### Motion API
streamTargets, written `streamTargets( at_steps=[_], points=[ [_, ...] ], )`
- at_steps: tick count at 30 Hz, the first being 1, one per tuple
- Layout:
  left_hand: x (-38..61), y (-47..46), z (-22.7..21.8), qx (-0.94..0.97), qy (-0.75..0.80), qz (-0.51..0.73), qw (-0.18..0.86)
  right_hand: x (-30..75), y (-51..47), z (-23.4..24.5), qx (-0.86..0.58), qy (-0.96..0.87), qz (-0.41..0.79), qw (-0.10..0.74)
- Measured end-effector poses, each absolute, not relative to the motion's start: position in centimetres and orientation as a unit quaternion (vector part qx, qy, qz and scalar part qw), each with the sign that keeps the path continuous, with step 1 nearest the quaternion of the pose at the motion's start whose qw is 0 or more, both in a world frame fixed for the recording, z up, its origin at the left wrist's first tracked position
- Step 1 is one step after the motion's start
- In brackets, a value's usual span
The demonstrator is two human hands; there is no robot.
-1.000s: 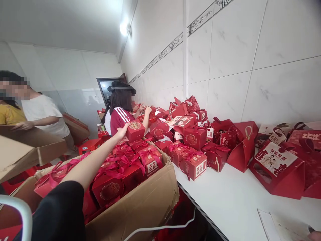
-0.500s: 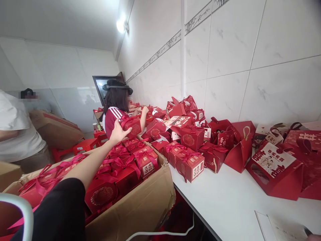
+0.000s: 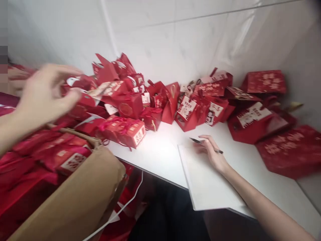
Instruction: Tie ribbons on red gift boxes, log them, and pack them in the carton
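My left hand (image 3: 47,93) is raised over the carton at the left, its thumb and fingers apart, slightly blurred, with nothing seen between them. Beneath it, red gift boxes (image 3: 72,162) tied with pink-red ribbon fill the cardboard carton (image 3: 82,187). Lower right, my right hand (image 3: 213,155) grips a dark pen (image 3: 219,151) over a white notebook or pad (image 3: 213,190) on the white table (image 3: 165,160). The pen's tip points left, near the pad's upper edge. No writing can be made out on the page.
Red gift boxes (image 3: 129,129) and handled gift bags (image 3: 187,113) crowd the table along the tiled wall (image 3: 155,47). Larger red bags (image 3: 291,150) stand at the right. A white cable (image 3: 130,201) hangs beside the carton below the table edge.
The view has swung right and down. My left hand has let go of the red gift box it held. My right hand with the pen and the whole pad have come into view.
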State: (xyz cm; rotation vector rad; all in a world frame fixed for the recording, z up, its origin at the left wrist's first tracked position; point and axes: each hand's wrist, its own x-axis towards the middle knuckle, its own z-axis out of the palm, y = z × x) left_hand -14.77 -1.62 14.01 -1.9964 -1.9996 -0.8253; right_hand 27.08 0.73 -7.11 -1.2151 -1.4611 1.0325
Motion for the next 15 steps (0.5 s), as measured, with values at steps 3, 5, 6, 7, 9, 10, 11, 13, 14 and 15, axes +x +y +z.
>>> streamTargets(
  at_steps=[3, 5, 6, 7, 9, 10, 11, 13, 14, 15],
  points=[
    [-4.5, 3.1, 10.0, -0.832, -0.511, -0.191, -0.099, 26.8, 1.2, -7.3, -0.465, -0.549, 0.474, 0.508],
    [1.9, 5.6, 6.3, -0.841, -0.468, -0.154, -0.222, 26.8, 1.4, -7.2, -0.447, -0.504, 0.501, 0.543],
    [4.6, 6.7, 4.4, -0.833, -0.470, -0.148, -0.252, 26.8, 1.5, -7.0, -0.439, -0.476, 0.508, 0.568],
    [6.8, 7.7, 2.6, -0.824, -0.479, -0.145, -0.264, 26.9, 1.7, -6.9, -0.434, -0.446, 0.511, 0.593],
    [9.8, 9.2, -0.5, -0.821, -0.477, -0.145, -0.279, 27.2, 2.0, -6.6, -0.428, -0.394, 0.516, 0.628],
    [10.7, 9.8, -1.8, -0.821, -0.472, -0.145, -0.285, 27.3, 2.2, -6.5, -0.429, -0.373, 0.524, 0.634],
    [11.1, 10.2, -2.9, -0.822, -0.466, -0.145, -0.293, 27.4, 2.4, -6.4, -0.430, -0.357, 0.539, 0.631],
    [11.3, 10.8, -4.4, -0.820, -0.454, -0.144, -0.318, 27.6, 2.6, -6.3, -0.432, -0.338, 0.568, 0.613],
    [11.1, 11.0, -4.9, -0.818, -0.444, -0.139, -0.337, 27.5, 2.6, -6.3, -0.435, -0.335, 0.575, 0.607],
    [10.7, 11.1, -5.2, -0.819, -0.427, -0.132, -0.360, 27.4, 2.6, -6.3, -0.440, -0.335, 0.576, 0.602]
  ],
)
